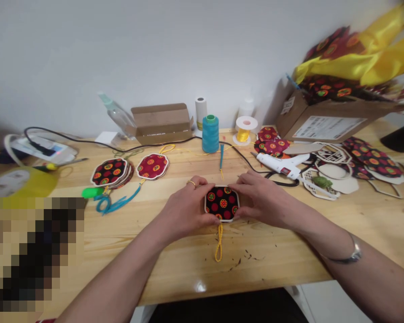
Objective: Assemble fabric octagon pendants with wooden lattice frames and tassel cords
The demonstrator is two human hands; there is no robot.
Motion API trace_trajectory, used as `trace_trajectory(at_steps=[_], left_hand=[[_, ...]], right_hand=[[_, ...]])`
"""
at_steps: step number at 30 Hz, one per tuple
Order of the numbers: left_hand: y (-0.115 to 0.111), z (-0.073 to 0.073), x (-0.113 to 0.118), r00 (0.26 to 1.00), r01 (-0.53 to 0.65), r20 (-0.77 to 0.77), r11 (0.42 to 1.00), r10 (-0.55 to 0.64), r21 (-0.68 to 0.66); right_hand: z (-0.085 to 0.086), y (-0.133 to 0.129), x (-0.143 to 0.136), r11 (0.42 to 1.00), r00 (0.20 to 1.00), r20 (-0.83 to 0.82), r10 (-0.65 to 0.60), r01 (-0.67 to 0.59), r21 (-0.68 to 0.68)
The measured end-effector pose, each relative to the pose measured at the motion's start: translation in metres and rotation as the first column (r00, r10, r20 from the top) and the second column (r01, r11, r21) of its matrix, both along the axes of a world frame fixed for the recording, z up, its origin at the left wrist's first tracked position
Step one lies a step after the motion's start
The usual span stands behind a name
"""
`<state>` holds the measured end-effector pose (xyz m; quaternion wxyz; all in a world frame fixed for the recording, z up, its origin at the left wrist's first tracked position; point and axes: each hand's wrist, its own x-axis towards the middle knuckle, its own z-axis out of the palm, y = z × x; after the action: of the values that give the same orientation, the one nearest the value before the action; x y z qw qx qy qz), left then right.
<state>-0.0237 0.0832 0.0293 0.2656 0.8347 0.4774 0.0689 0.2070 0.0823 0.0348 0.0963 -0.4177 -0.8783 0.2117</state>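
Note:
A black patterned fabric piece (223,203) with a white scalloped rim lies between my hands near the table's front. My left hand (190,204) grips its left edge, thumb at the lower left corner. On the right edge, my right hand (261,197) holds it with fingers and thumb. A yellow cord loop (218,244) hangs from the piece toward me, and a teal tassel (221,157) with a short yellow end lies beyond it.
Left are a red piece (153,166), stacked black pieces (109,172) and teal cords (121,205). Behind stand a teal thread cone (210,134) and yellow spool (244,134). Right are a glue gun (283,165), frames (333,170) and a cardboard box (330,121).

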Motion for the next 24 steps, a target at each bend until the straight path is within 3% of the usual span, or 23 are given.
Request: trace_trajectory(at_steps=[24], left_hand=[[-0.0014,-0.0002,0.0004,0.999,0.023,-0.026,1.0,-0.023,0.019]], right_hand=[[0.0043,-0.0011,-0.0037,1.0,0.998,0.067,-0.01,0.009,0.018]])
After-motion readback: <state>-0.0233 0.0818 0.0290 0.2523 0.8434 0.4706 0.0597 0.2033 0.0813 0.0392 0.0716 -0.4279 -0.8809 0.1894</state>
